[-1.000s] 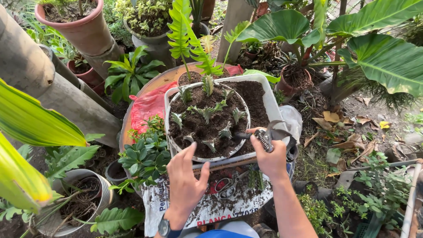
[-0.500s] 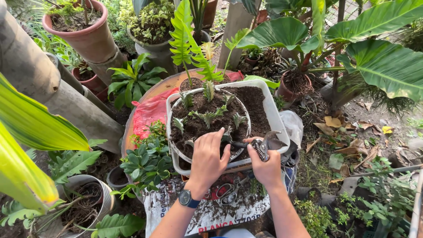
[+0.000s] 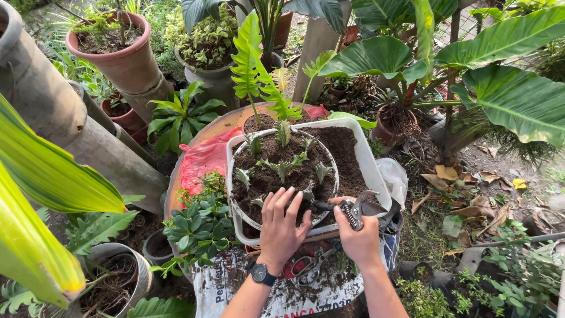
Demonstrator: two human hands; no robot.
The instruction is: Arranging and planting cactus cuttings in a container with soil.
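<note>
Left hand [image 3: 281, 228]: lies flat, fingers spread apart, on the dark soil at about 6 o'clock of the round white pot [image 3: 329, 158]; it clasps nothing, only presses the surface.
Right hand [image 3: 360, 234]: closed tight around the handles of the pruning shears [image 3: 352, 211], at about 4 o'clock of the pot.
Shears: dark blades point toward 9 o'clock, reaching in low over the soil just beside the left fingertips; whether the blades are parted I cannot tell.
Seedlings [image 3: 281, 166]: small grey-green plantlets stand in a loose ring in the soil; the nearest one sits just beyond the blade tips, around 12 o'clock of the left hand.
Handling, judged: the plantlets look soft and easily snapped, best taken low at the base, not by the leaves; the soil is loose and crumbly; the shears are stiff metal, firm to hold at the handles.
Pot's place: it rests inside a white rectangular tub [image 3: 372, 168] of soil, on a printed sack [image 3: 282, 294].
Around: a second pair of scissors [image 3: 311, 268] lies on the sack at 6 o'clock of the hands; a small leafy shrub [image 3: 197, 224] at 9 o'clock; a terracotta pot [image 3: 126, 59] at 11 o'clock; a broad-leaved plant [image 3: 506, 88] at 2 o'clock.
</note>
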